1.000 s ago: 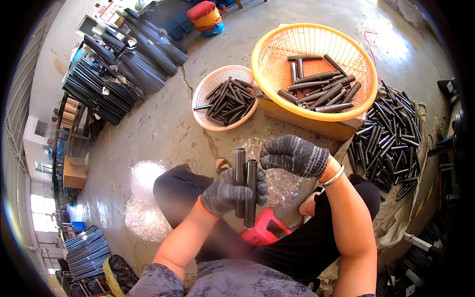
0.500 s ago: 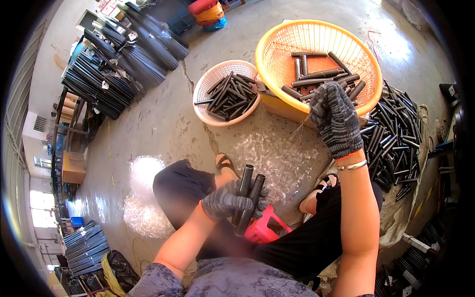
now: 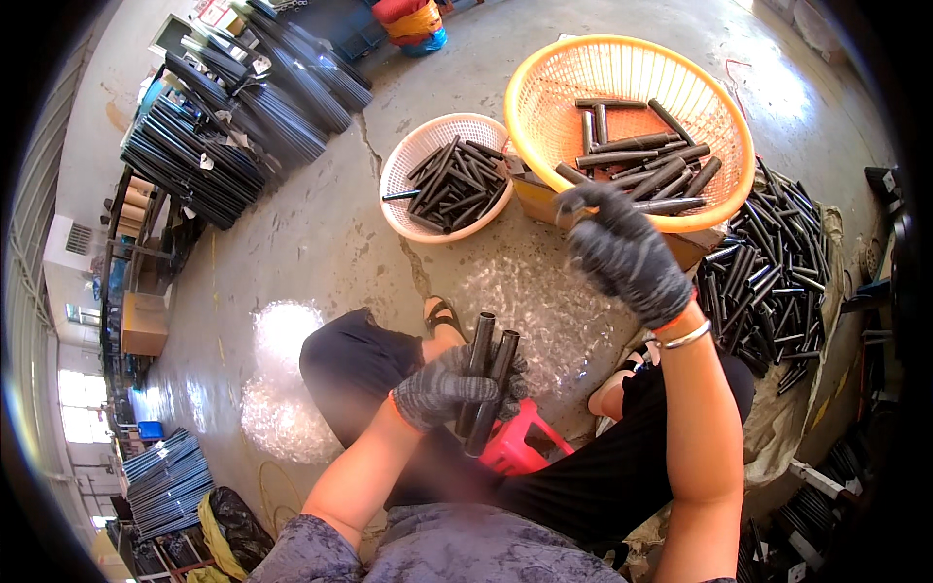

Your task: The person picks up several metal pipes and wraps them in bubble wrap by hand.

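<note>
Two short black metal tubes (image 3: 486, 379) stand nearly upright, side by side and touching, in the left hand (image 3: 445, 387), whose grey knitted glove is wrapped shut around their middle, above the person's lap. Just below that hand a red plastic stool (image 3: 515, 442) shows between the legs. The right hand (image 3: 627, 255), in the same kind of grey glove, is raised up and to the right of the left one, fingers curled loosely downward at the near rim of a large orange plastic basket (image 3: 544, 87); whether it grips anything cannot be told. More black tubes (image 3: 641, 160) lie loose in that basket. To the left of the right hand sits a smaller pale pink plastic basket (image 3: 408, 160) heaped with the same tubes. To the right of the right hand a pile of black tubes (image 3: 777, 267) lies on the concrete floor (image 3: 311, 243). Far up and to the left of both hands, long dark rods (image 3: 204, 146) are stacked in bundles.
</note>
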Motion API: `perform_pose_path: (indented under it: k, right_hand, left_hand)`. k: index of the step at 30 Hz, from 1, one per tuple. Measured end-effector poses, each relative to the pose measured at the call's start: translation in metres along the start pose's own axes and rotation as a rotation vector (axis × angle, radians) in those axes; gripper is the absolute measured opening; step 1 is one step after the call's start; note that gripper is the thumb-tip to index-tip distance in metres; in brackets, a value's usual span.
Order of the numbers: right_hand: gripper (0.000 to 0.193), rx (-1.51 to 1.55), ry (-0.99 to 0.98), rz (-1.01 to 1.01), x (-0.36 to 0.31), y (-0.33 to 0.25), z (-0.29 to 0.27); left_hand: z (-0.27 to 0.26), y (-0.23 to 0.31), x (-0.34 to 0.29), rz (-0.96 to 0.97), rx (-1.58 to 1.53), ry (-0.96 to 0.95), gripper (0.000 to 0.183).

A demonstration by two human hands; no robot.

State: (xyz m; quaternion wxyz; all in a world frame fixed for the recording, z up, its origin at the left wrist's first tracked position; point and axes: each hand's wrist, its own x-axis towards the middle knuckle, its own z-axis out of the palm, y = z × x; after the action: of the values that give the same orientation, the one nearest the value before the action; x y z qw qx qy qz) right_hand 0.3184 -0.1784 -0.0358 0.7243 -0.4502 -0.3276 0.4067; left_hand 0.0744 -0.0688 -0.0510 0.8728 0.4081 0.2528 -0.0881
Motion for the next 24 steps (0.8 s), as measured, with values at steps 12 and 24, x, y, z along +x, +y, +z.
perform_pose_path:
  k: [12,24]
  right_hand:
    - [0.033,-0.396,-0.579,0.298,-0.007,0.026,0.018]
    - [0.022,-0.423,-0.549,-0.041,-0.005,0.04,0.012]
  left_hand:
    - [0.021,0.012,0.003,0.082,0.409,0.032,0.037]
    - [0.036,0.012,0.002,0.158,0.84,0.176,0.049]
